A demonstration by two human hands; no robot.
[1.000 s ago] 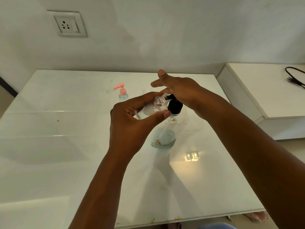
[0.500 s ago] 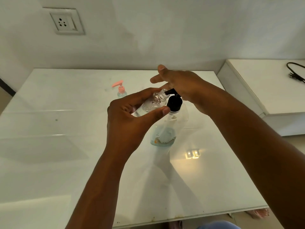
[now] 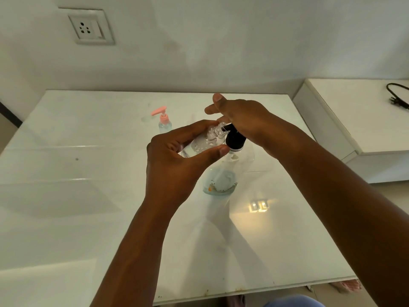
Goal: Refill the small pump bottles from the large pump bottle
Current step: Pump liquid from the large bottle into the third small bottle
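Observation:
My left hand [image 3: 177, 160] grips a small clear bottle [image 3: 205, 144] with no pump on it, tilted so its open neck meets the black nozzle. The large clear pump bottle [image 3: 223, 180] stands on the white table [image 3: 77, 218] under my hands, its black pump head [image 3: 235, 139] partly covered. My right hand [image 3: 239, 114] rests flat on that pump head, fingers straight and pointing left. A second small bottle with a pink pump [image 3: 164, 120] stands farther back on the table.
A white side cabinet [image 3: 358, 120] sits to the right with a black cable [image 3: 398, 96] on it. A wall socket [image 3: 88, 27] is at the upper left. A small clear object [image 3: 146, 118] lies left of the pink-pump bottle.
Both hands stay at the pump head and the small bottle's neck stays at the nozzle. The view has shifted slightly.

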